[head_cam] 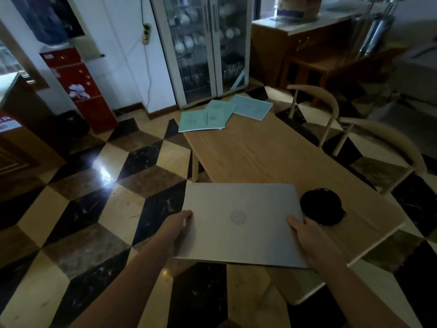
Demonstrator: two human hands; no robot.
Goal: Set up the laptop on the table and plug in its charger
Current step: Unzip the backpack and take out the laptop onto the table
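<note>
Dim room, patterned tile floor, wooden table running from centre frame to lower right. We hold one closed grey laptop low in the frame; its left part hangs over the floor, its right part is over the table's near corner. We cannot tell if it rests on the wood yet. Our left hand grips the left edge, thumb on the lid; our right hand grips the right edge the same way.

Risks as we judge them: the laptop's right edge sits just beside one black round thing and could knock it if slid right. Set down where it is, the overhang could tip it off the corner.

Counts: three blue booklets at the table's far end, two chairs at right, one power strip on the upper wall. No charger seen.
</note>
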